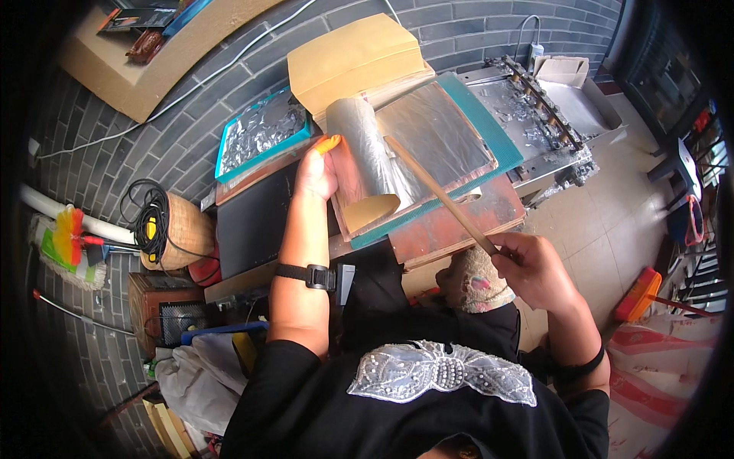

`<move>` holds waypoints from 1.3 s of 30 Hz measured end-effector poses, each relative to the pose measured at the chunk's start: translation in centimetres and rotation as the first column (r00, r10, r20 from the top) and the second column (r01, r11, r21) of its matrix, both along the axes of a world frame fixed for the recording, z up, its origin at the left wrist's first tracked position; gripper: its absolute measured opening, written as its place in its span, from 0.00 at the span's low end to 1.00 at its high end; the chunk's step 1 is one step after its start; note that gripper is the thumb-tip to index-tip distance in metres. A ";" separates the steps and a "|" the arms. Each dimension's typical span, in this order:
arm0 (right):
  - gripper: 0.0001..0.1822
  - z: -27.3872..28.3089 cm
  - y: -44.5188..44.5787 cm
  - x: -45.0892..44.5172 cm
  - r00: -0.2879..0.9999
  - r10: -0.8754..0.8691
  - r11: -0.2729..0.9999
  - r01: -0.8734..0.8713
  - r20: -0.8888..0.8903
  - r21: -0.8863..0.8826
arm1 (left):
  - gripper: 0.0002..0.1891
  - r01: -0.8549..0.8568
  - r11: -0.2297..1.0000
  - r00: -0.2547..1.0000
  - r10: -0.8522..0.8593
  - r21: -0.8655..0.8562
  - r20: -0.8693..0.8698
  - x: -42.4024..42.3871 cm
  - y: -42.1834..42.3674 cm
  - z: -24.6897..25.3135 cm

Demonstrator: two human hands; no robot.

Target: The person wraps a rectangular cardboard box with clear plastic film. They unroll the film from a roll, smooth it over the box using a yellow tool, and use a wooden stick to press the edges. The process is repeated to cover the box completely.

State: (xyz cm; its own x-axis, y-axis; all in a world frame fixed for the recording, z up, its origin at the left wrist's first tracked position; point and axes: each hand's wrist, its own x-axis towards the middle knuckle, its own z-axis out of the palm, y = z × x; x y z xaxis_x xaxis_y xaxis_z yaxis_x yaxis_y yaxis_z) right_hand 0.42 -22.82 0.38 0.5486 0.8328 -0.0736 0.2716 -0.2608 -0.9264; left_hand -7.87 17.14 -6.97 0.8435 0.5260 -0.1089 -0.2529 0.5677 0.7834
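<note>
My right hand point(530, 269) grips the near end of a thin flat wooden stick point(438, 192). The stick slants up and left, its far tip at the edge of a stack of silvery foil sheets point(438, 135). Left of that tip, a foil sheet point(361, 143) bows up into a half roll, with a tan paper underside point(371, 212) showing at the near end. Against the roll's left side rests my left hand point(320, 172), an orange finger cot on one finger. Its other fingers are mostly hidden, so a pinch cannot be made out. Beneath the stack lies a teal ribbed mat point(484, 123).
A block of yellow paper point(352, 60) stands behind the stack. To its left is a turquoise tray point(221, 150) of foil scraps. A foil-littered metal machine point(504, 103) stands at the right. A reddish board point(459, 221) lies in front, and a woven basket point(183, 229) with black cable at left.
</note>
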 end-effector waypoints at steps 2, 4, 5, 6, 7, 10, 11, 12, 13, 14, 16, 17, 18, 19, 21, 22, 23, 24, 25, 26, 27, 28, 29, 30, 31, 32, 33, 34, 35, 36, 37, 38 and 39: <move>0.11 -0.5 1.1 0.2 1.000 -0.016 1.000 0.016 0.022 0.002 | 0.12 -0.012 1.000 1.000 0.012 0.011 -0.016 0.1 0.1 -0.2; 0.12 -0.6 2.3 0.3 0.999 -0.019 1.000 0.019 0.030 -0.008 | 0.11 -0.020 0.999 0.999 0.020 0.029 -0.031 0.2 0.0 -0.1; 0.13 -0.5 2.9 0.4 1.000 -0.014 1.000 0.014 0.026 -0.021 | 0.11 -0.022 0.999 0.999 0.023 0.039 -0.037 0.2 -0.1 -0.1; 0.14 -0.4 3.4 0.5 1.000 -0.008 0.999 0.009 0.024 -0.032 | 0.11 -0.025 0.998 0.999 0.028 0.052 -0.042 0.2 -0.3 0.2; 0.13 -0.4 3.8 0.6 0.999 -0.010 1.000 0.012 0.041 -0.029 | 0.11 -0.021 0.998 0.998 0.024 0.062 -0.051 0.3 -0.5 0.4; 0.13 -0.8 4.5 1.0 0.996 -0.023 1.000 0.024 0.082 -0.012 | 0.10 -0.009 0.997 0.998 0.015 0.083 -0.067 0.5 -0.8 0.7; 0.13 -1.3 4.5 1.2 0.995 -0.034 0.999 0.034 0.089 0.000 | 0.09 -0.013 0.996 0.998 0.019 0.084 -0.068 0.7 -0.5 0.7; 0.13 -1.7 4.4 1.3 0.995 -0.041 0.999 0.040 0.094 0.009 | 0.09 -0.019 0.996 0.997 0.025 0.082 -0.072 0.6 -0.3 0.4; 0.13 -1.6 4.3 1.2 0.995 -0.043 0.999 0.042 0.087 0.010 | 0.08 -0.024 0.997 0.997 0.030 0.080 -0.076 0.6 0.0 0.2; 0.13 -1.3 4.2 1.0 0.996 -0.045 0.999 0.044 0.081 0.010 | 0.08 -0.016 0.997 0.997 0.021 0.069 -0.075 0.5 0.3 -0.1; 0.13 -1.3 3.9 0.8 0.997 -0.043 0.999 0.043 0.069 0.010 | 0.07 0.007 0.999 0.997 -0.004 0.046 -0.071 0.4 0.5 -0.1; 0.12 -1.5 3.7 0.6 0.997 -0.037 0.999 0.036 0.064 0.011 | 0.07 -0.014 0.998 0.996 0.019 0.058 -0.085 0.3 0.6 -0.1; 0.12 -1.7 3.5 0.5 0.998 -0.031 0.999 0.031 0.058 0.012 | 0.07 -0.033 0.997 0.994 0.040 0.071 -0.098 0.2 0.4 0.3; 0.12 -1.5 3.4 0.4 0.999 -0.029 1.000 0.029 0.039 0.004 | 0.07 -0.053 0.995 0.992 0.062 0.084 -0.110 0.1 0.2 0.8; 0.12 -0.9 3.4 0.2 1.000 -0.022 1.000 0.022 0.000 -0.008 | 0.08 -0.038 0.994 0.992 0.050 0.102 -0.116 -0.6 0.2 1.4; 0.12 -0.9 3.5 0.2 1.000 -0.019 1.000 0.019 0.014 0.015 | 0.08 -0.040 0.994 0.992 0.051 0.100 -0.112 -1.1 0.5 1.6; 0.12 -1.0 3.6 0.1 0.999 -0.015 0.999 0.014 0.029 0.038 | 0.08 -0.042 0.994 0.993 0.052 0.098 -0.107 -1.6 0.7 1.7; 0.12 -1.0 3.8 0.1 0.999 -0.012 0.998 0.009 0.042 0.063 | 0.09 -0.052 0.994 0.993 0.062 0.095 -0.101 -2.0 0.7 2.1; 0.12 -0.6 3.9 0.1 0.999 -0.002 0.998 -0.001 0.047 0.062 | 0.10 -0.063 0.994 0.993 0.072 0.093 -0.095 -2.5 0.7 2.5; 0.12 0.0 4.2 -0.1 0.999 0.008 0.998 -0.011 0.053 0.061 | 0.11 -0.075 0.993 0.993 0.083 0.090 -0.089 -3.0 0.8 2.9; 0.12 0.6 4.5 -0.2 0.998 0.021 0.998 -0.025 0.056 0.060 | 0.12 -0.089 0.992 0.992 0.097 0.088 -0.084 -3.7 0.9 3.2; 0.13 1.1 4.8 -0.4 0.996 0.044 0.997 -0.049 0.072 0.059 | 0.12 -0.124 0.986 0.989 0.132 0.115 -0.063 -4.4 1.4 3.1; 0.13 1.6 5.2 -0.6 0.994 0.067 0.996 -0.073 0.088 0.058 | 0.12 -0.127 0.986 0.989 0.134 0.110 -0.061 -5.3 1.7 3.1; 0.14 1.8 5.5 -0.9 0.991 0.086 0.994 -0.092 0.103 0.057 | 0.12 -0.125 0.986 0.989 0.132 0.106 -0.060 -6.1 1.9 3.2; 0.14 1.9 5.9 -1.1 0.988 0.102 0.991 -0.111 0.119 0.072 | 0.11 -0.123 0.987 0.990 0.130 0.101 -0.058 -6.9 2.1 3.4; 0.14 1.9 6.2 -1.3 0.984 0.118 0.988 -0.131 0.136 0.087 | 0.12 -0.129 0.987 0.989 0.134 0.098 -0.054 -7.6 2.6 3.1; 0.14 2.0 6.5 -1.4 0.979 0.136 0.983 -0.152 0.154 0.100 | 0.12 -0.144 0.984 0.987 0.151 0.101 -0.059 -8.2 2.7 3.1; 0.14 2.0 6.7 -1.5 0.974 0.140 0.980 -0.161 0.178 0.114 | 0.12 -0.159 0.982 0.984 0.166 0.104 -0.065 -8.7 2.7 3.1; 0.14 2.1 6.8 -1.7 0.969 0.143 0.977 -0.170 0.201 0.128 | 0.13 -0.173 0.979 0.981 0.181 0.107 -0.070 -9.2 2.9 3.1; 0.14 2.2 6.8 -1.8 0.963 0.148 0.973 -0.182 0.224 0.139 | 0.13 -0.172 0.980 0.982 0.179 0.102 -0.063 -9.8 3.1 3.0; 0.14 2.3 6.8 -1.9 0.970 0.132 0.978 -0.160 0.206 0.130 | 0.14 -0.170 0.981 0.983 0.175 0.097 -0.055 -10.4 3.3 3.0; 0.14 2.5 6.6 -1.8 0.976 0.115 0.983 -0.139 0.187 0.120 | 0.14 -0.167 0.982 0.984 0.172 0.092 -0.048 -11.0 3.6 2.9; 0.14 2.6 6.3 -1.7 0.980 0.099 0.987 -0.118 0.170 0.108 | 0.14 -0.176 0.980 0.983 0.180 0.093 -0.038 -11.7 3.8 2.8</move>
